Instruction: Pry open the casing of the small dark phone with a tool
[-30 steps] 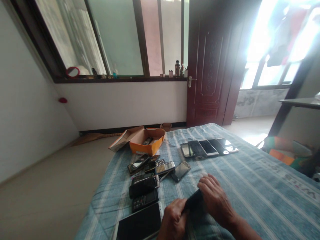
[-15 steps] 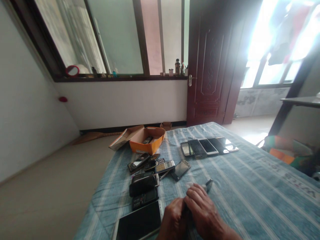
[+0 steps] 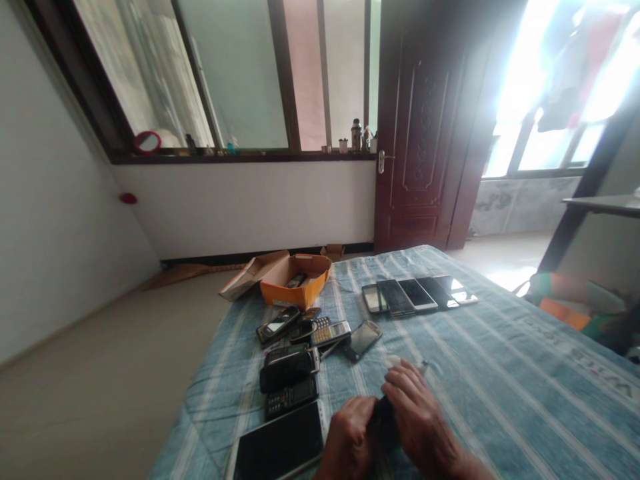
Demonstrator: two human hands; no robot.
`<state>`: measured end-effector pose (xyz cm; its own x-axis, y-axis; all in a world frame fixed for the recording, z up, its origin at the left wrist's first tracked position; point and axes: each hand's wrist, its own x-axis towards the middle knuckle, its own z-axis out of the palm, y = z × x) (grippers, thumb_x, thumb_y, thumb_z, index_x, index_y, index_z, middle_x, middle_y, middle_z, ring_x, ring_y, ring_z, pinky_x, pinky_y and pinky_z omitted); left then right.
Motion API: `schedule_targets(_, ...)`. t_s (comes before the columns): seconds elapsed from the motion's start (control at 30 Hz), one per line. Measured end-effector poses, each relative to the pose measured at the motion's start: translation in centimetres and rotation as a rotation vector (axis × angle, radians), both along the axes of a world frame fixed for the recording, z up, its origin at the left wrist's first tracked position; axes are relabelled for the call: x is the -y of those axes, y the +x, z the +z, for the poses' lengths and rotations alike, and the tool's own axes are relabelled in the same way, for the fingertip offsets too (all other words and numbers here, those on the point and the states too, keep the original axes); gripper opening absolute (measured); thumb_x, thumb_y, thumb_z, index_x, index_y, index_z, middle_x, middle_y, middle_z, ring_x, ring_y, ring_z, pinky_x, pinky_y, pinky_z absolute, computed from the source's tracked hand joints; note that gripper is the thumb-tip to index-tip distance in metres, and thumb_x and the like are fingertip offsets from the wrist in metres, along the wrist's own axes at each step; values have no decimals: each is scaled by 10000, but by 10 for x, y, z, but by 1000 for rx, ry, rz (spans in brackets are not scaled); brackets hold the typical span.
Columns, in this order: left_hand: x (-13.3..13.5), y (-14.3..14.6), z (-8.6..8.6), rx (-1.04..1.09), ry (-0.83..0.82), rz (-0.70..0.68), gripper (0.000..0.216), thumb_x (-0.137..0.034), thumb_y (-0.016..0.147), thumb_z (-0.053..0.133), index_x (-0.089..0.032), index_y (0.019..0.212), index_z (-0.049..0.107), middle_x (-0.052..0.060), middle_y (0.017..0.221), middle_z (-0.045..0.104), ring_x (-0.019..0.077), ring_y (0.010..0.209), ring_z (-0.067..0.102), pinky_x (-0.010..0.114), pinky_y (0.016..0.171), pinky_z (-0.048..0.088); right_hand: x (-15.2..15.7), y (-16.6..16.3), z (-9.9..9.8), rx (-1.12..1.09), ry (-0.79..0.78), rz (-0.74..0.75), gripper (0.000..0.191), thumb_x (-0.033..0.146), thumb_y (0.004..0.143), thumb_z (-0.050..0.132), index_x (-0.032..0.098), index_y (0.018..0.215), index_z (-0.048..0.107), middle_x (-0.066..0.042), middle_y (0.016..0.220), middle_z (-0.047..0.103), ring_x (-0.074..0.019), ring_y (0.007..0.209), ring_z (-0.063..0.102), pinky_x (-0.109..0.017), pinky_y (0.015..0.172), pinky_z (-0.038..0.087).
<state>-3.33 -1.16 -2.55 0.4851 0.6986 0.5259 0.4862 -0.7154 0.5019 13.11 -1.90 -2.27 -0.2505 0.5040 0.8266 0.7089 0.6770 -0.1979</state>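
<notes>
dark phone (image 3: 384,417) | gripped by left hand (image 3: 350,440) and right hand (image 3: 423,427) | above striped blue cloth (image 3: 500,373)

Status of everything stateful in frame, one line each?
left hand: closed on dark phone
right hand: gripping the same phone from above
orange box: open, lid off beside it
five smartphones: face up, in a row
big phone: face up, screen dark
door: shut

surface: blue striped cloth (image 3: 500,373) | on it: orange box (image 3: 295,283), row of smartphones (image 3: 417,295), heap of keypad phones (image 3: 300,353), dark tablet (image 3: 280,447)
</notes>
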Motion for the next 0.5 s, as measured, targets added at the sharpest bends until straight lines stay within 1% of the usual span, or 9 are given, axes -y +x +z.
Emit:
schedule_targets(0.07, -1, 1, -3, 21, 4, 14, 217, -207, 918, 397, -190, 752, 535, 27, 696, 626, 161, 642, 602, 221, 574, 464, 4, -10, -2, 23, 20, 23, 293, 40, 853, 353, 177, 966, 586, -79, 932, 631, -211, 1002, 588, -462, 1004, 420)
schedule_targets(0.13, -1, 1, -4, 23, 4, 14, 223, -214, 921, 402, -188, 740, 528, 30, 692, 625, 162, 633, 602, 222, 567, 460, 5, -12, -1, 43, 15, 36, 296, 59, 864, 357, 170, 1003, 594, -88, 951, 638, -218, 1018, 586, -463, 1003, 429)
schedule_targets(0.23, 1, 0, 0, -8, -22, 11, 182, -146, 886, 420, -185, 771, 555, 33, 716, 637, 168, 660, 610, 226, 595, 469, 3, -1, 3, 45, -14, 35, 300, 47, 864, 360, 172, 992, 602, -85, 964, 641, -208, 1012, 592, -457, 1007, 432)
schedule_targets(0.37, 4, -1, 10, -38, -49, -14, 210, -55, 806, 428, -187, 827, 589, 31, 758, 651, 171, 706, 614, 227, 631, 480, -3, 16, 7, 22, -33, -45, 305, 14, 862, 363, 182, 949, 602, -70, 956, 639, -199, 1017, 588, -462, 1009, 417)
schedule_targets(0.43, 4, -2, 11, -49, -59, -14, 224, -50, 804, 417, -184, 834, 593, 34, 766, 653, 173, 714, 613, 231, 635, 482, -3, 16, 7, 6, -28, -66, 290, 19, 870, 368, 183, 934, 598, -68, 935, 635, -197, 997, 588, -459, 995, 422)
schedule_targets(0.5, 3, -1, 8, -47, -56, -7, 211, -78, 840, 403, -178, 824, 588, 41, 760, 651, 173, 705, 613, 234, 629, 483, -2, 9, 6, 0, -1, -39, 274, 35, 877, 372, 184, 921, 596, -66, 904, 630, -193, 949, 594, -444, 969, 440)
